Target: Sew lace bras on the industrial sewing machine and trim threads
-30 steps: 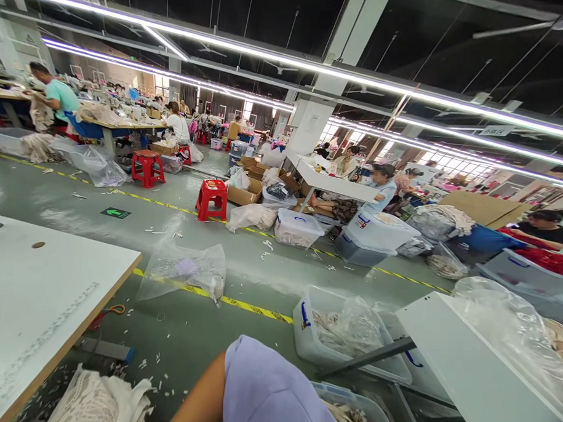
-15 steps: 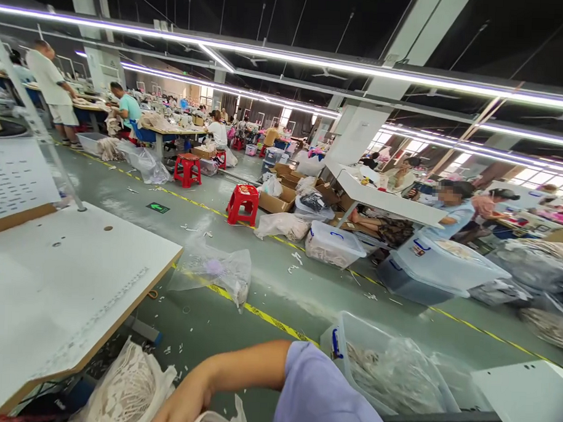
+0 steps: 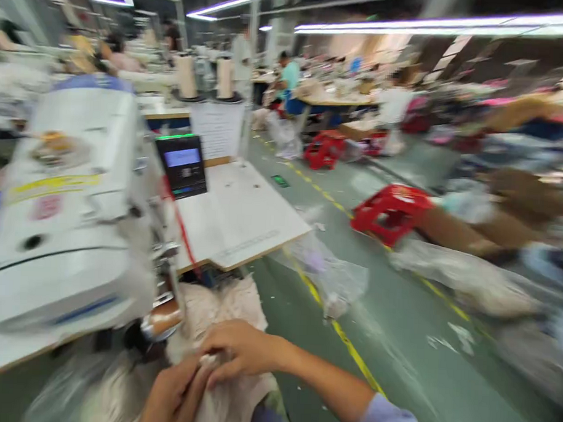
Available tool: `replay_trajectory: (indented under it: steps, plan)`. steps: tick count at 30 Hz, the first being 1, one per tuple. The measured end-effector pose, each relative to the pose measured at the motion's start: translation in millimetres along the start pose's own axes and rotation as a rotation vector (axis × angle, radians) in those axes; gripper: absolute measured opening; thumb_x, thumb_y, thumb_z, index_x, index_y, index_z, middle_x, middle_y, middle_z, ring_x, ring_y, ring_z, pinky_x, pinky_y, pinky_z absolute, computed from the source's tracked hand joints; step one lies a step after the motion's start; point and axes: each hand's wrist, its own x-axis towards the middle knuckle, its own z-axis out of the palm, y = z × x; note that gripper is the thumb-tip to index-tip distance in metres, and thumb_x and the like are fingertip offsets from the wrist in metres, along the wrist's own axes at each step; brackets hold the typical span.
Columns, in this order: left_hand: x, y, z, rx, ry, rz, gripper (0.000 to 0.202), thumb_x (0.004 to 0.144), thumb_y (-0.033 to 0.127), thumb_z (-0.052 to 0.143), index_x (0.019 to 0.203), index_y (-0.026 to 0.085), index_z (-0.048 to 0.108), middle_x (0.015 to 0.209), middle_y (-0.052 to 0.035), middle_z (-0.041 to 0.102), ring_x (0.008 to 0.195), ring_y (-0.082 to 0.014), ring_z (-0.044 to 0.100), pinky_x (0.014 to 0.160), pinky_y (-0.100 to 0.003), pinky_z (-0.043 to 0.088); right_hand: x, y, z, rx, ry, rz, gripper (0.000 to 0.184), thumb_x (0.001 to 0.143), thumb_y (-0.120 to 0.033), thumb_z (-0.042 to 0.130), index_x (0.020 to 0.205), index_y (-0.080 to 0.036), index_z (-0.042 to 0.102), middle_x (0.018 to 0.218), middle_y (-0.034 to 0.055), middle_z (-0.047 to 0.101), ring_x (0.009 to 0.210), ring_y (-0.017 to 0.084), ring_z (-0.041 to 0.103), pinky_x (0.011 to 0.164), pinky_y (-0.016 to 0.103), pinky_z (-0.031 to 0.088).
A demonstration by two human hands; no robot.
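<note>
Hands [image 3: 243,350] grip pale fabric [image 3: 226,398], its pinched folds blurred and partly hidden, its lower part cut off.

- From my end, I see the right sleeve [image 3: 389,418] as plain lavender cloth, its edge lying loose around the arm.
- Past that edge, the right forearm [image 3: 322,375] is bare all the way to the wrist.
- I make out the right hand [image 3: 244,348] and the left hand [image 3: 178,386], both bare.
- Low in my view a darker lavender patch [image 3: 267,420] shows; I cannot tell which garment.
</note>
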Motion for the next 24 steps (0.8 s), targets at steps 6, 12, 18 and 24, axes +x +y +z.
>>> replay_trajectory:
  steps: [6,12,18,24]
  plan:
    - [0,-8,-58.6,0.015,0.129,-0.359,0.046,0.091,0.046,0.052,0.055,0.018,0.047,0.049,0.0032,0.045,0.049,-0.0096,0.039,0.048,-0.022,0.026,48,0,14,0.287,0.226,0.282,0.042,0.089,-0.054,0.064,0.067,-0.018,0.059,0.061,-0.0039,0.050,0.059,0.011,0.043,0.055,0.024,0.030]
    - [15,-19,-84.0,-0.153,0.271,-0.516,0.034,0.084,0.045,0.061,0.066,0.017,0.064,0.061,-0.0005,0.060,0.061,-0.0151,0.052,0.056,-0.023,0.040,78,0,8,0.242,0.299,0.358,0.035,0.087,-0.045,0.060,0.064,-0.019,0.054,0.062,-0.0023,0.052,0.062,0.013,0.047,0.058,0.025,0.033]
    - [29,-31,-82.4,-0.099,0.342,-0.444,0.031,0.083,0.042,0.060,0.063,0.019,0.064,0.058,-0.0004,0.063,0.073,-0.0210,0.061,0.068,-0.027,0.050,85,12,1,0.291,0.257,0.414,0.033,0.085,-0.049,0.063,0.069,-0.020,0.061,0.068,0.0008,0.059,0.068,0.017,0.054,0.063,0.028,0.042]
    - [36,-26,-91.1,-0.099,0.387,-0.343,0.017,0.080,0.036,0.060,0.077,0.022,0.070,0.070,-0.0026,0.072,0.091,-0.0262,0.066,0.086,-0.035,0.054,91,12,-5,0.290,0.275,0.391,0.030,0.085,-0.049,0.069,0.071,-0.023,0.067,0.067,0.0020,0.062,0.078,0.023,0.061,0.074,0.033,0.051]
